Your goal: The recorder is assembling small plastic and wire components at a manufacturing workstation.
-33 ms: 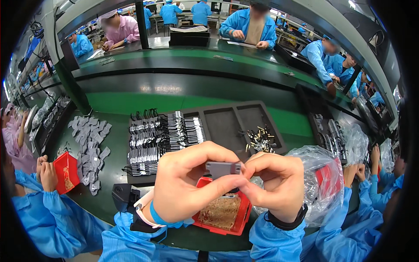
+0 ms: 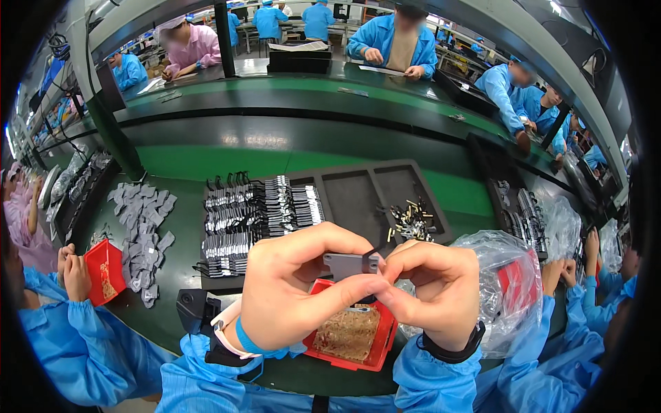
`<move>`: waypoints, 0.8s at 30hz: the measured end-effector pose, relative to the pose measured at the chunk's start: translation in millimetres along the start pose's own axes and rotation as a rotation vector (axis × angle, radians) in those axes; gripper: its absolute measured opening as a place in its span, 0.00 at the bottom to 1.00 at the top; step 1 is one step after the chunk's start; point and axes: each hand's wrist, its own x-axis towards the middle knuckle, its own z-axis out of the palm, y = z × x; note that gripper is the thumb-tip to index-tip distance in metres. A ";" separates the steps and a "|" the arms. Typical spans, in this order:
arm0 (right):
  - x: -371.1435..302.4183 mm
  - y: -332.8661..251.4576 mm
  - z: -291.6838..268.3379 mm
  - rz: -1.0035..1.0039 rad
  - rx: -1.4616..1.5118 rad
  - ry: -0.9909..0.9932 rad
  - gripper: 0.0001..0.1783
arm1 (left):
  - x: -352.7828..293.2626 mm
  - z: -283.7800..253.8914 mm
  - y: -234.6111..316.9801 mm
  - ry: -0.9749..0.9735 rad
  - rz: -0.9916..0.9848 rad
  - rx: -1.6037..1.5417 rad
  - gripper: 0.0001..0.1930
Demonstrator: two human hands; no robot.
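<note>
Between the thumb and forefinger of my left hand (image 2: pixel 289 286) is a small flat grey plastic part (image 2: pixel 344 266) with small holes along it. My right hand (image 2: pixel 437 286) pinches at the part's right end. Its fingertips hide what exactly they hold. A thin black strip (image 2: pixel 383 241) sticks up there. Below both hands stands a red tray (image 2: pixel 385 344) of tiny brown-gold pieces. Just beyond my hands lies a black compartment tray (image 2: pixel 413 172) with rows of grey-and-silver parts (image 2: pixel 227 224) and a heap of small gold and black metal pieces (image 2: pixel 413 219).
Loose grey parts (image 2: pixel 143 227) are heaped at left, near a co-worker's hand (image 2: pixel 77 279) and red tray (image 2: pixel 105 272). To my right is a clear plastic bag (image 2: pixel 496 289). A black device (image 2: pixel 196 310) stands by my left wrist. People sit across the green bench.
The grey part has tilted slightly between my fingers. A thin black strip now shows above its right end. Both hands stay nearly in place.
</note>
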 end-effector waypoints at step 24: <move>2.7 10.7 13.4 -0.082 -0.076 0.088 0.12 | -0.9 -2.4 -14.7 0.099 0.236 0.007 0.11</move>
